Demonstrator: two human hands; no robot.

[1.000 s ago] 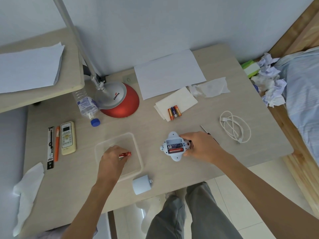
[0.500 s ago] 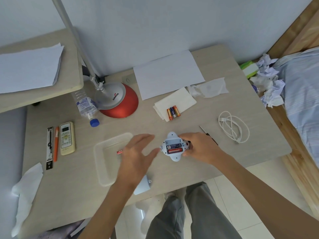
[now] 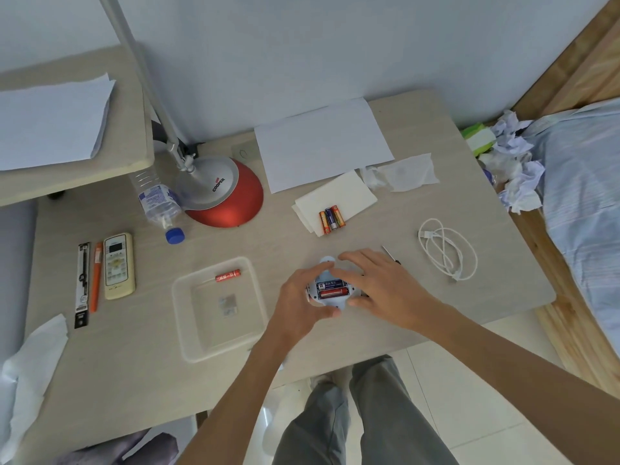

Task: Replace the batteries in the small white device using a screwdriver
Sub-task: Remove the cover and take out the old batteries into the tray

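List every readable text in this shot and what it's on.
"COOPER": lamp base.
Water bottle label: print too small.
Remote: button marks too small.
Black pen pack: print blurred.
Red battery in tray: white print blurred.
Three batteries on napkin: labels unreadable.
Batteries in device: labels blurred.

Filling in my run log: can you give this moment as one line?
left hand: grips white device | right hand: holds its right side | compartment: open, two batteries inside | clear tray: one red battery | screwdriver: on desk
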